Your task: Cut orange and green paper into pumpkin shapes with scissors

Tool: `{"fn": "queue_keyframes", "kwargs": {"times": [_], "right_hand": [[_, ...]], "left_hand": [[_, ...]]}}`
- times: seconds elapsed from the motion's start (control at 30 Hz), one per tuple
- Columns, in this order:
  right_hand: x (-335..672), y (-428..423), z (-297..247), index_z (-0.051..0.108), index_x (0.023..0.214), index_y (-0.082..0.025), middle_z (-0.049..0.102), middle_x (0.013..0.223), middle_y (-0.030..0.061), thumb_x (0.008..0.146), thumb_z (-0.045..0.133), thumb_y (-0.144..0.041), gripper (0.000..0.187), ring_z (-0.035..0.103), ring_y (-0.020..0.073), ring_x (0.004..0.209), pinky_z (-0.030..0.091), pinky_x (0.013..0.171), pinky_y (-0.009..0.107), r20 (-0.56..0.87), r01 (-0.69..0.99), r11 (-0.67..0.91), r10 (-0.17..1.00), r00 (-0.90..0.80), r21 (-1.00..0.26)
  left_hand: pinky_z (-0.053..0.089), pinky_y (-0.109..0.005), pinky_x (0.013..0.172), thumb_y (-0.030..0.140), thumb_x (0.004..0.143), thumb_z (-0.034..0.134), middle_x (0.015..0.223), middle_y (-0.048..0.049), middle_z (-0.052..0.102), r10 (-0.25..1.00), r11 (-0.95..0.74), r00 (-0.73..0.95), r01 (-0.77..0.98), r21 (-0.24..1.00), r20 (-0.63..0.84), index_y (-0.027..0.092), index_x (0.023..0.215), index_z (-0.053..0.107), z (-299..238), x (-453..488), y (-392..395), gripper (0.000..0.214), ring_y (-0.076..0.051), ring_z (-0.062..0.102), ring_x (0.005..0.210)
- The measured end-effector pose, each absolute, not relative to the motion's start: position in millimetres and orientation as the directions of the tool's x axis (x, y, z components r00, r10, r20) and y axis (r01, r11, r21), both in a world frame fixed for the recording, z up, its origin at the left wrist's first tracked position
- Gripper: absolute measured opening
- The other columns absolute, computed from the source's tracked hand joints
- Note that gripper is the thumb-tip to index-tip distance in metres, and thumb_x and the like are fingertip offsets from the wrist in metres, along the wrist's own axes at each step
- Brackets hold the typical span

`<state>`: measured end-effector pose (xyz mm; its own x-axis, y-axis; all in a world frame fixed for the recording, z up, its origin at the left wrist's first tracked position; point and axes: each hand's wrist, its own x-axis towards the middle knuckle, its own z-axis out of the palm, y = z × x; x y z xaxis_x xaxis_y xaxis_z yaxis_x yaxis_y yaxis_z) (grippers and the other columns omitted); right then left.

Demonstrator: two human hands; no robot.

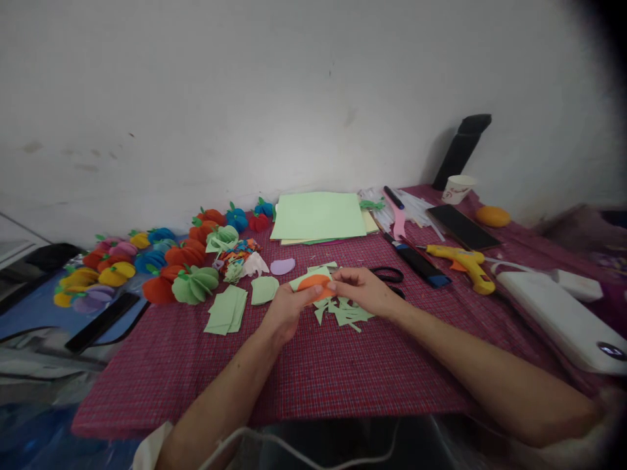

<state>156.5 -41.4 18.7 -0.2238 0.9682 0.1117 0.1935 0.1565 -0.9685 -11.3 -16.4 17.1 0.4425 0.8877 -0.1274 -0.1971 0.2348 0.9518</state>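
Observation:
My left hand (289,300) and my right hand (362,287) pinch an orange paper disc (311,282) between thumbs and fingers, above the middle of the table. A pale green piece of paper (300,279) shows right behind the disc; I cannot tell whether both are gripped together. Light green paper scraps (347,313) lie just beneath my hands. Black-handled scissors (389,275) are beside my right hand, their blades hidden. To the left of my left hand are a stack of rounded green cut-outs (264,290), green paper rectangles (226,311) and a lilac disc (283,266).
Finished paper pumpkins (189,253) in several colours crowd the left. Green sheets (318,217) are stacked at the back. On the right lie a yellow glue gun (465,264), a dark phone (463,226), a paper cup (458,189) and a white power bank (563,320) with a cable.

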Motion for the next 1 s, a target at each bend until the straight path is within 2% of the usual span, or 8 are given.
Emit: {"fn": "queue_keyframes", "kwargs": {"times": [0.13,0.27,0.43,0.67,0.8,0.9,1.0], "right_hand": [[156.0,-42.8,23.1,0.056,0.068,-0.015,0.049,0.058,-0.0030,0.077,0.050,-0.041,0.029,0.042,0.0084,0.051,0.030,0.049,0.020,0.074,0.219,0.118,0.978,-0.197,-0.969],[155.1,-42.5,22.7,0.056,0.066,-0.014,0.047,0.054,-0.0039,0.075,0.053,-0.042,0.029,0.039,0.0077,0.048,0.029,0.047,0.020,0.039,0.232,0.089,0.977,-0.211,-0.969],[155.0,-40.4,16.0,0.054,0.062,-0.014,0.043,0.053,-0.0044,0.076,0.053,-0.040,0.030,0.037,0.0069,0.048,0.028,0.046,0.020,0.092,0.243,0.152,0.966,-0.241,-0.958],[155.9,-42.0,16.9,0.051,0.060,-0.015,0.042,0.050,-0.0047,0.078,0.051,-0.038,0.029,0.034,0.0064,0.045,0.027,0.044,0.019,0.068,0.277,0.121,0.979,-0.194,-0.953],[155.7,-42.3,18.5,0.051,0.059,-0.015,0.046,0.052,-0.0037,0.077,0.051,-0.039,0.030,0.037,0.0069,0.045,0.029,0.044,0.020,0.069,0.271,0.118,0.980,-0.185,-0.955],[156.8,-41.5,19.6,0.054,0.071,-0.016,0.051,0.058,-0.0030,0.077,0.051,-0.039,0.024,0.044,0.0081,0.049,0.034,0.047,0.020,0.105,0.207,0.134,0.984,-0.146,-0.969],[159.6,-40.0,19.9,0.053,0.084,-0.018,0.056,0.071,-0.0013,0.076,0.054,-0.035,0.018,0.052,0.0106,0.061,0.041,0.056,0.022,0.233,0.155,0.233,0.972,-0.015,-0.960]], "left_hand": [[0.045,-0.028,0.069,0.023,0.060,0.071,0.074,-0.0047,0.068,0.905,0.277,0.394,-0.260,0.925,-0.160,0.011,0.078,0.068,17.7,-11.9,-14.4,0.022,-0.015,0.059,0.068],[0.044,-0.027,0.068,0.024,0.058,0.072,0.072,-0.0048,0.068,0.913,0.270,0.377,-0.269,0.924,-0.157,0.011,0.076,0.068,18.2,-10.9,-14.1,0.022,-0.014,0.059,0.066],[0.043,-0.025,0.064,0.026,0.058,0.072,0.073,-0.0046,0.067,0.896,0.299,0.401,-0.233,0.925,-0.189,0.012,0.075,0.068,20.3,-10.2,-17.0,0.022,-0.013,0.059,0.066],[0.041,-0.024,0.055,0.041,0.066,0.064,0.082,-0.0082,0.067,0.864,0.347,0.443,-0.175,0.922,-0.241,0.014,0.093,0.065,23.0,-12.8,-16.1,0.038,-0.011,0.057,0.057],[0.039,-0.022,0.053,0.040,0.067,0.064,0.081,-0.0096,0.067,0.874,0.297,0.447,-0.175,0.939,-0.193,0.011,0.090,0.065,22.5,-12.8,-15.3,0.038,-0.010,0.056,0.056],[0.040,-0.022,0.052,0.039,0.067,0.064,0.078,-0.0092,0.067,0.895,0.270,0.409,-0.180,0.946,-0.177,0.009,0.086,0.065,20.7,-12.3,-14.4,0.036,-0.010,0.056,0.055],[0.040,-0.023,0.051,0.040,0.065,0.065,0.079,-0.0095,0.067,0.915,0.254,0.364,-0.181,0.950,-0.175,0.010,0.087,0.065,18.6,-11.7,-13.4,0.037,-0.011,0.056,0.054]]}}
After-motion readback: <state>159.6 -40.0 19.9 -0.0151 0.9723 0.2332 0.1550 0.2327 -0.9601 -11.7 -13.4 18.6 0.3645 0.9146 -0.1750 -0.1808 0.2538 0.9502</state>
